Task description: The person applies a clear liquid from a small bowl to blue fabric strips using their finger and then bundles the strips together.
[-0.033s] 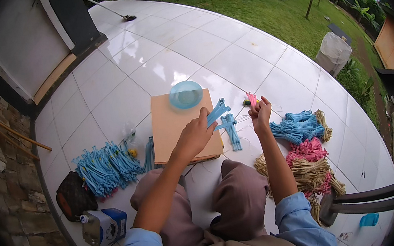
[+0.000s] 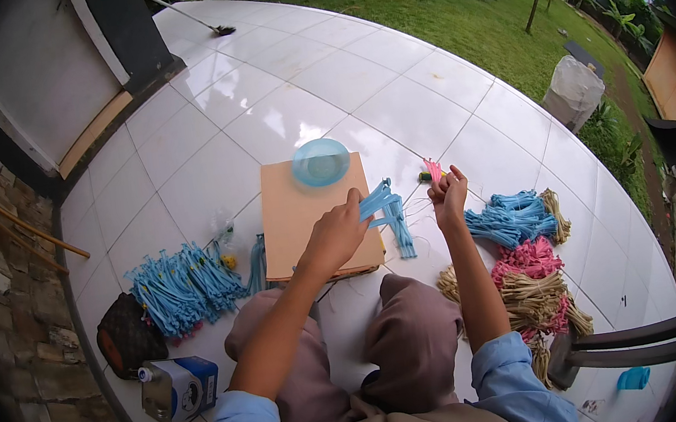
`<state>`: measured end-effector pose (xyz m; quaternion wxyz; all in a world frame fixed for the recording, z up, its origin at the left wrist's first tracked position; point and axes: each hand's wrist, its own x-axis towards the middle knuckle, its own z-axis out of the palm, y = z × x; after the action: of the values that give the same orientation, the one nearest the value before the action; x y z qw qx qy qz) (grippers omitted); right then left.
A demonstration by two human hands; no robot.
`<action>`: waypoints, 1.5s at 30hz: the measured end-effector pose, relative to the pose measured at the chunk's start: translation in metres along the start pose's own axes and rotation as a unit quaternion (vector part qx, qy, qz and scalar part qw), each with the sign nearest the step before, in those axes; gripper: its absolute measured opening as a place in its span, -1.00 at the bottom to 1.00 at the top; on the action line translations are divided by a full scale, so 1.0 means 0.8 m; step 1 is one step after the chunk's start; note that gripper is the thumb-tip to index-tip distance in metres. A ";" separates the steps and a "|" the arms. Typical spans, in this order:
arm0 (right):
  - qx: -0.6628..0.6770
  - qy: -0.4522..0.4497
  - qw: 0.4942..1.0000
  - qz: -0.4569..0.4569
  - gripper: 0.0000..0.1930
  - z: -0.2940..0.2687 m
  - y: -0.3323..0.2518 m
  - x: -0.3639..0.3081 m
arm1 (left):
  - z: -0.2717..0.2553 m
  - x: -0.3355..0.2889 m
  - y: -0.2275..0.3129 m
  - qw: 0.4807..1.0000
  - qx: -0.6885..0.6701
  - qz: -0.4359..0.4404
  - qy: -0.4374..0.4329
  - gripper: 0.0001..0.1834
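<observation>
- Left hand (image 2: 336, 234): fingers drawn together, clamped on blue strips (image 2: 372, 202); these are pointed toward two o'clock.
- Right hand (image 2: 448, 198): raised at three o'clock of the left, fingers partly curled; pink strips (image 2: 432, 169) are seen at its eleven o'clock, whether gripped or merely behind cannot be told.
- Bundle (image 2: 403, 237), blue: laid at three o'clock of the left hand, partly covered in view by the held strips; contact cannot be told.
- Board (image 2: 294, 228): bowl (image 2: 321, 163) set across its twelve o'clock edge.
- Blue pile (image 2: 184, 287): placed near half past eight of the left hand.
- Handling, as judged: held strips are best pinched firmly, ends levelled, strays tucked in, the bundle left unsnagged.
</observation>
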<state>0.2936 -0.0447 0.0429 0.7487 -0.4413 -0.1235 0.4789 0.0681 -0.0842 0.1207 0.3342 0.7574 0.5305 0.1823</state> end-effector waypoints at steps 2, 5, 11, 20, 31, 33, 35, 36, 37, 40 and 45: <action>0.075 -0.050 0.996 0.009 -0.70 0.010 -0.006 -0.016 | 0.009 -0.002 -0.004 0.996 0.074 0.036 0.035 -0.65; 0.154 -0.094 0.983 0.029 -0.74 0.044 -0.022 -0.053 | 0.013 0.002 0.004 0.998 0.009 0.028 0.055 -0.61; 0.388 -0.198 0.899 0.050 -0.79 0.054 -0.078 -0.064 | 0.015 0.001 0.004 0.988 0.051 0.007 0.148 -0.63; -0.651 -0.164 0.666 -0.325 -0.16 -0.096 0.028 0.077 | -0.004 0.008 0.012 0.950 -0.271 0.053 0.147 -0.70; -0.357 -0.302 0.881 -0.071 -0.18 0.130 -0.087 -0.139 | -0.032 -0.005 0.014 0.852 -0.483 0.103 0.177 -0.67; -0.237 -0.322 0.915 -0.054 -0.21 0.142 -0.075 -0.159 | -0.040 -0.011 0.015 0.856 -0.460 0.123 0.202 -0.68; -0.170 -0.341 0.923 -0.057 -0.32 0.148 -0.053 -0.173 | -0.044 -0.018 0.013 0.862 -0.432 0.136 0.227 -0.68; -0.142 -0.347 0.926 -0.051 -0.42 0.150 -0.047 -0.178 | -0.046 -0.021 0.015 0.877 -0.408 0.139 0.213 -0.71; -0.116 -0.348 0.929 -0.041 -0.45 0.153 -0.048 -0.178 | -0.046 -0.023 0.015 0.890 -0.384 0.142 0.199 -0.74; -0.095 -0.317 0.941 -0.072 -0.50 0.155 -0.056 -0.185 | -0.053 -0.028 0.003 0.923 -0.326 0.114 0.167 -0.80; -0.010 -0.236 0.963 -0.132 -0.53 0.135 -0.060 -0.163 | -0.067 -0.028 -0.037 0.905 -0.414 0.060 0.072 -0.71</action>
<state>0.1907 -0.1008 0.1742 0.7503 -0.3032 -0.3588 0.4652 0.0058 -0.0821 0.1398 0.5669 0.5663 0.3831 0.4595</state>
